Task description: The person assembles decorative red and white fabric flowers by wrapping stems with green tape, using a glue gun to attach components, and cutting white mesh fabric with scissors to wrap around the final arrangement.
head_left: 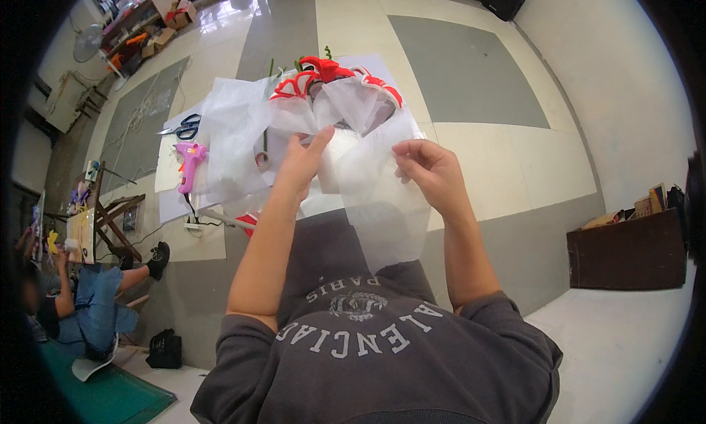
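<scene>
A bouquet of red and white flowers (327,69) with a few green stems lies on the table, gathered in white translucent wrapping paper (290,115). My left hand (300,165) grips the bouquet's wrapped lower part from the left, thumb over the paper and the other fingers partly hidden. At the right, my right hand (434,172) pinches the edge of a loose sheet of white wrapping paper (386,196), which hangs over the table's near edge towards my lap.
Left on the table are dark-handled scissors (188,127), a pink glue gun (191,163) with a cord, and a tape roll (262,159). A power strip (193,226) sits beside the table. Another person (99,299) sits at far left. A brown box (625,251) stands right.
</scene>
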A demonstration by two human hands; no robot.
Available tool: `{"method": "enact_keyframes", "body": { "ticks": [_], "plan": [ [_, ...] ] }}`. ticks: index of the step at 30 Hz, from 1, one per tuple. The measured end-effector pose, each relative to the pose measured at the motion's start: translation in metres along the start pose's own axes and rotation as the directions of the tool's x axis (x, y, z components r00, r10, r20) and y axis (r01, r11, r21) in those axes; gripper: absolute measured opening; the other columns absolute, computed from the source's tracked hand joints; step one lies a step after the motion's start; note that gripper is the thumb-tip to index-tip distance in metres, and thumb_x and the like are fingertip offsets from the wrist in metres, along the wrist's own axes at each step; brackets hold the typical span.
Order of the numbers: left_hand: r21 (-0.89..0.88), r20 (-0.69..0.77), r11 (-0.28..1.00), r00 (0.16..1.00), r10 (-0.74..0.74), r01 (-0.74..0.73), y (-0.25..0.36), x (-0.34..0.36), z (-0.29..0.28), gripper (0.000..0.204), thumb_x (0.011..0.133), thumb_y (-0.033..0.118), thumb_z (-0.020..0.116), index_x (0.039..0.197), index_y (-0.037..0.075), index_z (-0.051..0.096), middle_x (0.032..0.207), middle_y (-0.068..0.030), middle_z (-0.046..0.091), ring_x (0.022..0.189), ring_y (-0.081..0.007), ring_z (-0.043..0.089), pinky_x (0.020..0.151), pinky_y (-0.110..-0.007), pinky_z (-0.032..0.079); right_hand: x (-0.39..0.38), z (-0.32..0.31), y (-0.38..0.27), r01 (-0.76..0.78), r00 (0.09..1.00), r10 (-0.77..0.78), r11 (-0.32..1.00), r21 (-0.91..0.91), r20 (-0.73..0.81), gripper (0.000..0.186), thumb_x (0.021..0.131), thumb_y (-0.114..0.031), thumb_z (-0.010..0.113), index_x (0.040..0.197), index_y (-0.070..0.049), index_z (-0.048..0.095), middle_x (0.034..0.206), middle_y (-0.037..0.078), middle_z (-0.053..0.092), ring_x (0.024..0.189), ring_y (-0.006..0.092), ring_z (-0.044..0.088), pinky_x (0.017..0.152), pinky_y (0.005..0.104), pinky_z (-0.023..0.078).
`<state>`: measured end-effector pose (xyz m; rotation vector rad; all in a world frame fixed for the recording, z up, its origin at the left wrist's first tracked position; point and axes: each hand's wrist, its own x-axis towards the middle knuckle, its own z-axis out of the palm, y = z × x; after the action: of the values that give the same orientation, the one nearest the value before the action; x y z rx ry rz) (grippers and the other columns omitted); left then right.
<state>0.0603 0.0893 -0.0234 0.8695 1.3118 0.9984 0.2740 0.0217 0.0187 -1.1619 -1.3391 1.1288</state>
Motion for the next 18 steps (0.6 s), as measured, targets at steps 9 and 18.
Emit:
{"method": "enact_keyframes", "body": {
  "ticks": [9,18],
  "plan": [
    [0.175,-0.184,0.85,0.832,0.524,-0.497,-0.01,-0.06,-0.015,0.057,0.079,0.03,0.067,0.119,-0.003,0.043,0.099,-0.008,0.053,0.089,-0.0132,0.05,0.078,-0.027,0.043,-0.003,-0.003,-0.006,0.11,0.993,-0.115,0.986,0.124,0.039,0.014,0.081,0.003,0.057,0.093,0.002,0.061,0.081,0.004,0.062,0.068,0.0084,0.058,0.061,0.0216,0.047],
    [0.129,0.426,0.681,0.66,0.619,-0.721,0.026,-0.104,0.012,0.062,0.076,0.014,0.068,0.128,0.001,0.036,0.12,-0.0136,0.05,0.106,-0.0178,0.051,0.086,-0.028,0.042,-0.002,0.007,-0.041,0.146,0.936,-0.154,0.988,0.05,0.316,0.017,0.082,0.001,0.058,0.099,0.001,0.06,0.085,0.004,0.061,0.073,0.0074,0.057,0.062,0.0203,0.047]
  ]
}}
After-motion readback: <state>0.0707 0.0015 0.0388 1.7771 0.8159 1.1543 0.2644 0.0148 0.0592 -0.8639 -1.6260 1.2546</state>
